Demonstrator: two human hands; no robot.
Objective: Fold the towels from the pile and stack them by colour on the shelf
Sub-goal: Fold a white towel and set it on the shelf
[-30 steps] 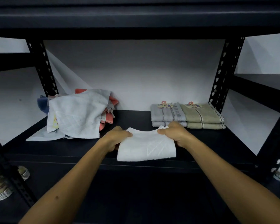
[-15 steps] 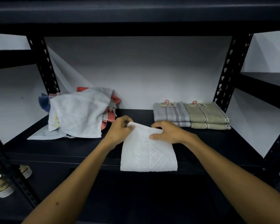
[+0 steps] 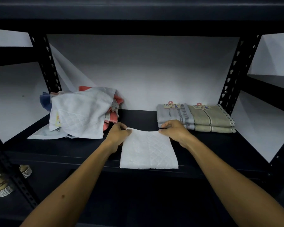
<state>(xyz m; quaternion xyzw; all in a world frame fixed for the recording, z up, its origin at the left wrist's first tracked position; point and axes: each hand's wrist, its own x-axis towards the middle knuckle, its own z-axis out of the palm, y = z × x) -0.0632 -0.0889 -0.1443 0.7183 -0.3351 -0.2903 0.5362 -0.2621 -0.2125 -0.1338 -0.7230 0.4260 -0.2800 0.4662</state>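
A white quilted towel [image 3: 148, 151] lies folded on the front middle of the dark shelf [image 3: 82, 148], its near edge at the shelf's lip. My left hand [image 3: 117, 134] pinches its far left corner and my right hand [image 3: 175, 131] pinches its far right corner. Left of them sits the loose pile [image 3: 82, 114]: a pale blue-white towel on top, with coral and blue towels under it. At the back right are two folded stacks, side by side: grey striped towels [image 3: 174, 114] and olive striped towels [image 3: 211, 117], with paper tags on their top ones.
Black perforated uprights [image 3: 50, 69] [image 3: 233, 76] frame the bay, with a white back wall. Another shelf board runs close overhead. Stacked paper cups [image 3: 2, 189] sit on a lower level at the far left.
The white towel went from a wide, short fold to a narrower, longer one reaching the shelf's front lip. Both hands shifted to its far corners, pinching them.
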